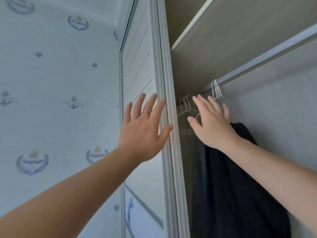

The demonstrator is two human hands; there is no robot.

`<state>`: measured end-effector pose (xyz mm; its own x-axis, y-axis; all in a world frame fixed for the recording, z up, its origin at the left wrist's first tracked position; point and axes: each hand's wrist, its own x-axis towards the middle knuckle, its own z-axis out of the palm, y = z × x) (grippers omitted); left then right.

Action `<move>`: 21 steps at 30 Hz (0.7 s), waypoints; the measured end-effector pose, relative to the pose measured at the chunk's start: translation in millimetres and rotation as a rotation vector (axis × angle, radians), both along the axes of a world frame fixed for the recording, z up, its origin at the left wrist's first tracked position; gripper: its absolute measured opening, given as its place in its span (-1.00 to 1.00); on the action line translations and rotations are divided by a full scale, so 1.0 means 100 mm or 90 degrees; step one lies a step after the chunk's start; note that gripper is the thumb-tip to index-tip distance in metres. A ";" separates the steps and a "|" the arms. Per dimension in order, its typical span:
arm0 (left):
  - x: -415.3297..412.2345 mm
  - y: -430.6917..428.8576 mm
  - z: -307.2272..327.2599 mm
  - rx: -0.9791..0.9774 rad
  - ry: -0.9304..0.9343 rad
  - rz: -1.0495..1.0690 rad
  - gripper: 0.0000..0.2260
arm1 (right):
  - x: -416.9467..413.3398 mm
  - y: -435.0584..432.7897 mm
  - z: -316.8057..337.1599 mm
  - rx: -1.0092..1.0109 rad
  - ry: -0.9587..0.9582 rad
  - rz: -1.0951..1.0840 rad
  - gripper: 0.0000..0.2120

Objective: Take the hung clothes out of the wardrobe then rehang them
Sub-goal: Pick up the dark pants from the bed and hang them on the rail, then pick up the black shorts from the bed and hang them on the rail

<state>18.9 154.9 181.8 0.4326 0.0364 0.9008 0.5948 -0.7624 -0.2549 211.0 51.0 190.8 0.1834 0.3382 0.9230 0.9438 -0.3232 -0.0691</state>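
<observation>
A dark navy garment point(236, 186) hangs inside the open wardrobe from white wire hangers point(217, 91) hooked on a silver rail point(267, 57). More bare wire hangers point(186, 107) hang at the rail's left end. My right hand point(212, 124) is raised with straight spread fingers just in front of the hangers, holding nothing. My left hand point(145, 129), a ring on one finger, is spread flat against the edge of the white wardrobe door point(142, 69).
A shelf point(188, 28) spans the wardrobe above the rail. To the left is a wall point(56, 83) with pale blue nautical wallpaper. The wardrobe's grey back panel point(274, 117) shows to the right of the garment.
</observation>
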 end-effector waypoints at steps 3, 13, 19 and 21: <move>-0.79 0.10 -0.43 -0.017 0.029 0.028 -0.34 | -0.71 0.09 -0.38 -0.044 -0.015 0.058 -0.39; -3.62 0.10 -2.11 -0.213 0.065 0.268 -0.29 | -3.32 0.71 -1.96 -0.221 0.029 0.269 -0.32; -5.32 -0.29 -3.31 -0.382 0.041 0.435 -0.28 | -4.96 0.93 -3.05 -0.369 0.035 0.440 -0.34; -5.83 -0.48 -3.68 -0.437 0.007 0.487 -0.28 | -5.49 0.94 -3.41 -0.414 0.011 0.491 -0.33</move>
<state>-563.6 106.7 -186.5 0.0853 0.8114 0.5782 0.9830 -0.1632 0.0839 -337.8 145.0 -150.2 -0.2856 0.8071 0.5168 0.9118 0.3948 -0.1127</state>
